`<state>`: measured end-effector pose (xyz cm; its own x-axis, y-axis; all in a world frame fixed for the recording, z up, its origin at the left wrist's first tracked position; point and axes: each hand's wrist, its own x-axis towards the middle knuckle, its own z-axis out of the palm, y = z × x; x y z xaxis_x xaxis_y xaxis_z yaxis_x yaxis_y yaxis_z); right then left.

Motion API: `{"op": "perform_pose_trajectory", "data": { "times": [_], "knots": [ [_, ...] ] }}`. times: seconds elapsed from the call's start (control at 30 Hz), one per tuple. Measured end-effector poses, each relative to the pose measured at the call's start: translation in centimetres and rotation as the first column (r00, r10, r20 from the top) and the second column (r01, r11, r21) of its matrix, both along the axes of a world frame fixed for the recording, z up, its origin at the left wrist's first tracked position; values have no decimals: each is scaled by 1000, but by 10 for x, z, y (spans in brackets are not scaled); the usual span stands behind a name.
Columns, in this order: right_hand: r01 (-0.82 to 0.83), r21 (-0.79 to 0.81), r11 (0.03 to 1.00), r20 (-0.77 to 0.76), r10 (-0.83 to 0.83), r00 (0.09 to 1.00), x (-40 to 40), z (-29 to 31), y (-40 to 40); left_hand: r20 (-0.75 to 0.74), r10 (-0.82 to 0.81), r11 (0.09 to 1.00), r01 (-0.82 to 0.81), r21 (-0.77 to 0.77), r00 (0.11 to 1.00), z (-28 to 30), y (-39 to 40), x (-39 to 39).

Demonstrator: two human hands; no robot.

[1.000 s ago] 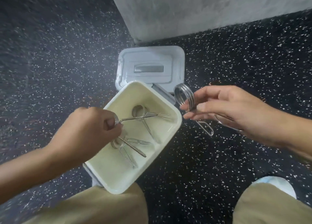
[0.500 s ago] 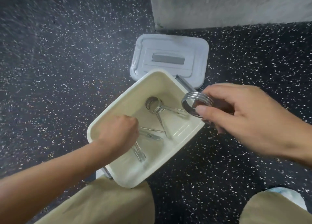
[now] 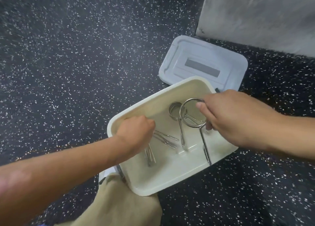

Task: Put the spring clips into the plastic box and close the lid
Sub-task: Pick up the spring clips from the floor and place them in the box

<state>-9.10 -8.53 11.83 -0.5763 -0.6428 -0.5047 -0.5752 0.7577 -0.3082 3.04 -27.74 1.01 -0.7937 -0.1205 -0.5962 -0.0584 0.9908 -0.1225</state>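
A cream plastic box [image 3: 170,179] stands open on the dark speckled floor, its grey-white lid [image 3: 202,64] folded back behind it. My left hand [image 3: 136,132] reaches down inside the box, fingers curled over a spring clip [image 3: 163,139] whose legs stick out from under the hand. My right hand [image 3: 230,120] holds another steel spring clip [image 3: 192,113] by its coil over the box's right side; its long legs point down toward the near rim. A further clip [image 3: 175,110] lies on the box bottom, and clip legs [image 3: 150,156] show below my left hand.
A pale concrete wall [image 3: 264,18] rises at the back right, close behind the lid. My knee in tan trousers [image 3: 122,205] touches the box's near corner. Dark speckled floor [image 3: 68,64] spreads to the left and right.
My left hand has gone from above the box down to its bottom with its clip. My right hand has carried its clip from right of the box to over its inside. The view shifted left.
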Motion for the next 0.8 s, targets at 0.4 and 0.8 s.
{"op": "perform_pose_trajectory", "data": {
  "times": [0.4, 0.8],
  "knots": [
    [58, 289, 955, 30, -70, 997, -2, -69, -76, 29, 2, 1000, -3, 28, 1000, 6, -7, 3],
    [113, 271, 956, -22, -111, 994, -1, -105, -76, -91, 18, 995, -9, 102, 996, 23, -12, 11]
  ]
}}
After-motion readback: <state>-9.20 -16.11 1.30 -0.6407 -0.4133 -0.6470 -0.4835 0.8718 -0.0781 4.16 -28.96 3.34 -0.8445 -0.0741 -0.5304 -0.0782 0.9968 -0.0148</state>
